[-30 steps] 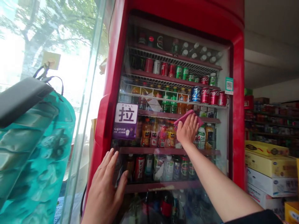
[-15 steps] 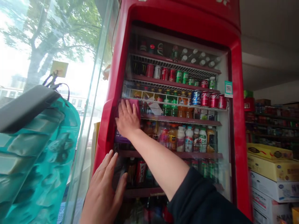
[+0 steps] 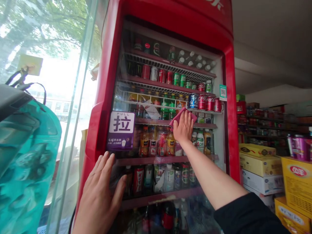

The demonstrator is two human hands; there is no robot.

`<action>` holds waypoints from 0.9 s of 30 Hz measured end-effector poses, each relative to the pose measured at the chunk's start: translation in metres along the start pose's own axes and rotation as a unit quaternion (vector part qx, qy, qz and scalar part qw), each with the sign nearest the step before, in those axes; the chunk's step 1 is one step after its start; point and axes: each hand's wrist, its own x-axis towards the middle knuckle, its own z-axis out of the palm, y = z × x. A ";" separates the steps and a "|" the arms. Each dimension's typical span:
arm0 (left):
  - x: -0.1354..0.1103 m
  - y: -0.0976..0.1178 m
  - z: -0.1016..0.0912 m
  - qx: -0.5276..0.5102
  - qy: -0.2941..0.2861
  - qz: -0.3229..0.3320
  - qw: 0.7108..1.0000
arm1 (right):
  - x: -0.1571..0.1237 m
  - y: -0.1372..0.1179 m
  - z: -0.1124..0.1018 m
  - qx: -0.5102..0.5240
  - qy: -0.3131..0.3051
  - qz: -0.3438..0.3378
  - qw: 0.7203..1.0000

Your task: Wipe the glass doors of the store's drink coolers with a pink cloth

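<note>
Fingers spread, my right hand [image 3: 184,126] presses a dark pink cloth [image 3: 179,118] flat against the glass door [image 3: 156,156] of a tall red drinks fridge [image 3: 94,136]. Part of the cloth is hidden under my palm. My left hand [image 3: 99,191] is open, its fingers stretched upward, at the door's lower left by the red frame; I cannot tell whether it touches. Above it on the glass is a purple and white PULL sticker [image 3: 121,130]. Behind the glass stand shelves of cans [image 3: 165,77] and bottles [image 3: 148,141].
At the left are a glass pane [image 3: 70,130] and a turquoise padded item [image 3: 31,162] with a grey top. Stacked cartons [image 3: 262,177] and a yellow box [image 3: 298,185] stand to the right of the fridge. Stocked shelves [image 3: 265,120] lie farther back.
My right hand has slid the cloth rightward across the glass from the door's left side, uncovering the PULL sticker. My left hand stays open near the left edge. The view has turned right.
</note>
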 end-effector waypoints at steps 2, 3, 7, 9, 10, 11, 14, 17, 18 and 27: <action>0.012 0.004 0.004 0.011 0.000 0.014 1.000 | -0.008 -0.007 0.000 0.016 0.004 0.007 1.000; 0.018 0.007 0.007 0.018 0.000 0.020 1.000 | -0.014 -0.017 0.001 0.032 -0.001 -0.011 0.999; 0.038 0.021 0.021 0.024 0.004 0.024 0.999 | -0.044 -0.080 0.003 0.098 -0.060 -0.202 0.973; 0.045 0.027 0.028 0.022 0.009 0.016 1.000 | -0.055 -0.103 0.004 0.115 -0.082 -0.311 0.940; 0.047 0.030 0.031 0.024 0.010 0.013 1.000 | -0.057 -0.109 0.005 0.118 -0.087 -0.353 0.924; 0.049 0.033 0.035 0.028 0.009 0.012 0.999 | -0.057 -0.111 0.005 0.120 -0.089 -0.384 0.911; 0.052 0.040 0.047 0.039 0.000 0.027 0.999 | -0.044 -0.088 0.005 0.117 -0.092 -0.425 0.893; 0.051 0.046 0.061 0.032 -0.001 0.050 0.998 | -0.022 -0.029 0.003 0.097 -0.087 -0.384 0.914; 0.050 0.047 0.065 0.028 0.000 0.055 0.998 | -0.014 -0.003 0.002 0.085 -0.082 -0.355 0.927; 0.038 0.061 0.090 0.003 -0.027 0.092 0.995 | 0.017 0.179 0.001 -0.016 0.030 0.051 0.998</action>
